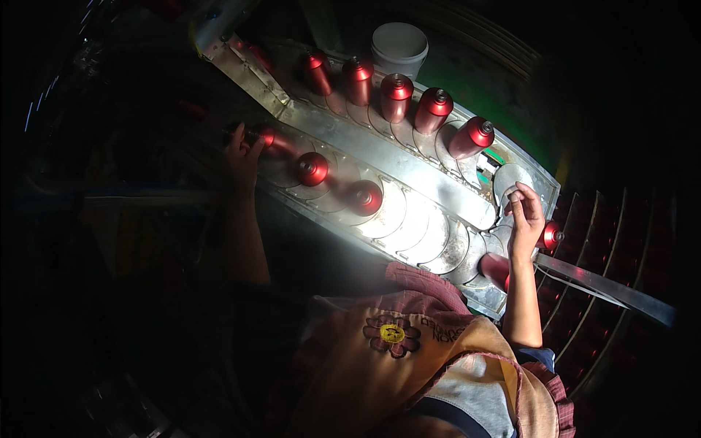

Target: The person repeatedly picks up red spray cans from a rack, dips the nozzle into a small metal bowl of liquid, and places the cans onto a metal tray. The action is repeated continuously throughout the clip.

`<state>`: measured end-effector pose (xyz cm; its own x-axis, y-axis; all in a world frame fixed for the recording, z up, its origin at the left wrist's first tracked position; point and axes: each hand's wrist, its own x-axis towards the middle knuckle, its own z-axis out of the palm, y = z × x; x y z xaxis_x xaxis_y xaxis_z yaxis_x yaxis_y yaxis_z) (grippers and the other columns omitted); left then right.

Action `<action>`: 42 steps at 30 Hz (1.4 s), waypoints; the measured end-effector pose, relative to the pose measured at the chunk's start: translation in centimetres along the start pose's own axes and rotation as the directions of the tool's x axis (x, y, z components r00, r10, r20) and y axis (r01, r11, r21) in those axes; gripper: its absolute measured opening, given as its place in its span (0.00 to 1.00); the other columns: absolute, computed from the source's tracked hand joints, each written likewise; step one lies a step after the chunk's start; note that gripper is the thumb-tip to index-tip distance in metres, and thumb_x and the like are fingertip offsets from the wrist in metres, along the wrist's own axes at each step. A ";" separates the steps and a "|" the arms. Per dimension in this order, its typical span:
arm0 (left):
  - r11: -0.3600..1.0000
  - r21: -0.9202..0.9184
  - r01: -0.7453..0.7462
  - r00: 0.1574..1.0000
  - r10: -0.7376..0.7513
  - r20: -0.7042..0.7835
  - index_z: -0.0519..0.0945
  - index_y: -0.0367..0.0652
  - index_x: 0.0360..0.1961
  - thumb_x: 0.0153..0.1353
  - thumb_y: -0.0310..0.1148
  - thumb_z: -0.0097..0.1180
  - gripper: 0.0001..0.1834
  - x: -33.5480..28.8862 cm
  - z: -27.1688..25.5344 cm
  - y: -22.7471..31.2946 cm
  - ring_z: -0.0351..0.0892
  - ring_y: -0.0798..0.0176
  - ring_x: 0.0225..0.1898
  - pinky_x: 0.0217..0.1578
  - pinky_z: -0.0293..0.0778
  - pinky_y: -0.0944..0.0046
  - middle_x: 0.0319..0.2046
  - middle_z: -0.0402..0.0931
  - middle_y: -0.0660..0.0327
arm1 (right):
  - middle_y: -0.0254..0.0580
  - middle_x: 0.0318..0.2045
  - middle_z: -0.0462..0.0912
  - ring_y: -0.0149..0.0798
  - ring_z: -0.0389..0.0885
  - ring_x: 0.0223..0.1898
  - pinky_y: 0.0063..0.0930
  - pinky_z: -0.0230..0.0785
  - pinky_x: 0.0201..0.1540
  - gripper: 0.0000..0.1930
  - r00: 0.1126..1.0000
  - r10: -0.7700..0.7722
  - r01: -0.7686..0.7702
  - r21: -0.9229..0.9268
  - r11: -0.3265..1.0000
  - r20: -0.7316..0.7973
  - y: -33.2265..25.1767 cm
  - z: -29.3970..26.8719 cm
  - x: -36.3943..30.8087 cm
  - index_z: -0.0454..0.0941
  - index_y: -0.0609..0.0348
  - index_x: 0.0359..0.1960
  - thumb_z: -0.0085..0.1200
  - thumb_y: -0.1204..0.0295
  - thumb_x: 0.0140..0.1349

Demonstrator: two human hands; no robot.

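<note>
Several shiny red metal bottles with narrow threaded necks stand on a looped conveyor (pixel 409 171) of overlapping metal plates. In the dim left part, my left hand (pixel 244 155) has its thumb and fingers about the neck of one red bottle (pixel 266 137). Two more bottles, a middle one (pixel 312 169) and a nearer one (pixel 364 198), follow along the near lane. At the right end my right hand (pixel 526 219) is raised over the plates, fingers bent toward the thumb. Anything between those fingertips is hidden. Beside its wrist is another red bottle (pixel 549 235); one more (pixel 495 270) is below, partly covered by my forearm.
A row of red bottles (pixel 396 98) lines the far lane. Behind it stands a white bucket (pixel 399 45). A metal divider (pixel 372 150) runs between the lanes. At right are a metal strip (pixel 606 285) and a dark rack (pixel 599 233) with thin bars. Surroundings are very dark.
</note>
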<state>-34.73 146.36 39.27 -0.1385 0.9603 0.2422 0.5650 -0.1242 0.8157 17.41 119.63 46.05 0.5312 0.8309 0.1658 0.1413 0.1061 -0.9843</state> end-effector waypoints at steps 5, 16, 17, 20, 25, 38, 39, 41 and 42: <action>0.990 0.080 -0.118 0.992 0.121 -0.033 0.79 0.37 0.53 0.56 0.35 0.68 0.24 -1.4 4.2 0.2 0.78 0.60 0.48 0.51 0.73 0.61 0.55 0.78 0.50 | 0.31 0.36 0.79 0.23 0.74 0.32 0.18 0.68 0.34 0.11 0.996 0.094 -0.094 0.001 0.996 0.004 -1.0 -3.3 -4.1 0.79 0.64 0.50 0.56 0.78 0.67; 0.986 -0.087 -0.146 0.972 0.159 0.171 0.80 0.38 0.45 0.55 0.25 0.66 0.16 -11.4 5.2 8.1 0.78 0.59 0.52 0.55 0.71 0.63 0.57 0.78 0.54 | 0.32 0.34 0.79 0.24 0.74 0.30 0.17 0.67 0.32 0.10 0.968 0.164 -0.162 0.027 0.986 -0.192 -2.4 -15.2 -15.0 0.80 0.64 0.48 0.56 0.80 0.66; 0.981 -0.039 -0.190 0.965 0.193 0.178 0.80 0.39 0.46 0.54 0.25 0.66 0.17 -12.1 5.7 9.5 0.78 0.58 0.53 0.56 0.70 0.63 0.57 0.78 0.54 | 0.32 0.34 0.79 0.23 0.74 0.30 0.17 0.67 0.32 0.10 0.961 0.167 -0.164 0.031 0.986 -0.219 -2.3 -16.1 -16.0 0.80 0.64 0.48 0.56 0.80 0.66; 0.942 -0.028 -0.334 0.935 0.327 -0.137 0.81 0.43 0.48 0.55 0.22 0.62 0.17 -15.9 7.1 14.5 0.76 0.58 0.50 0.54 0.71 0.63 0.55 0.80 0.60 | 0.32 0.33 0.79 0.23 0.74 0.29 0.17 0.67 0.33 0.10 0.957 0.118 -0.114 0.030 0.993 -0.265 -2.3 -19.6 -20.4 0.80 0.64 0.48 0.58 0.80 0.65; 0.743 -0.649 -0.165 0.984 0.168 -0.057 0.78 0.36 0.47 0.65 0.22 0.55 0.10 -29.5 13.5 25.3 0.78 0.71 0.39 0.42 0.73 0.72 0.45 0.83 0.59 | 0.33 0.32 0.79 0.24 0.74 0.29 0.17 0.66 0.32 0.10 0.873 0.190 -0.187 0.051 0.981 -0.449 -1.9 -27.1 -30.4 0.79 0.64 0.48 0.56 0.78 0.67; 0.852 -0.428 0.300 -0.251 0.504 0.826 0.82 0.39 0.44 0.66 0.26 0.58 0.07 -73.4 30.8 45.9 0.77 0.74 0.35 0.38 0.72 0.74 0.35 0.82 0.64 | 0.30 0.33 0.80 0.20 0.74 0.29 0.14 0.67 0.33 0.09 0.523 0.105 -0.044 0.096 0.994 -0.846 -6.3 -47.9 -51.5 0.80 0.63 0.47 0.56 0.79 0.65; 0.895 -0.355 0.270 -0.330 0.432 0.839 0.83 0.39 0.44 0.65 0.26 0.57 0.07 -74.4 31.6 46.7 0.80 0.72 0.39 0.43 0.75 0.72 0.36 0.82 0.64 | 0.30 0.32 0.80 0.20 0.75 0.29 0.15 0.68 0.33 0.09 0.501 0.102 -0.021 0.106 0.994 -0.859 -6.3 -48.4 -52.2 0.80 0.63 0.47 0.56 0.78 0.65; 0.907 -0.327 0.264 -0.426 0.414 0.804 0.83 0.37 0.44 0.65 0.25 0.58 0.08 -78.2 34.0 48.8 0.79 0.73 0.38 0.41 0.74 0.73 0.36 0.83 0.64 | 0.30 0.32 0.80 0.21 0.75 0.29 0.16 0.68 0.33 0.09 0.433 0.118 -0.052 0.106 0.993 -0.894 -6.4 -51.0 -54.8 0.80 0.62 0.46 0.56 0.78 0.65; 0.892 -0.360 0.272 -0.447 0.448 0.774 0.83 0.36 0.43 0.65 0.24 0.58 0.08 -80.0 35.4 49.8 0.79 0.74 0.37 0.40 0.74 0.73 0.36 0.83 0.64 | 0.29 0.31 0.80 0.21 0.75 0.29 0.15 0.68 0.33 0.09 0.407 0.122 -0.066 0.104 0.992 -0.905 -6.3 -52.4 -56.1 0.80 0.61 0.46 0.56 0.78 0.65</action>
<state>33.28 72.20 41.88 0.9448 -0.2916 -0.1493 0.1741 0.0609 0.9828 30.51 43.76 46.20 0.9897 -0.1431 0.0023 0.0178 0.1072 -0.9941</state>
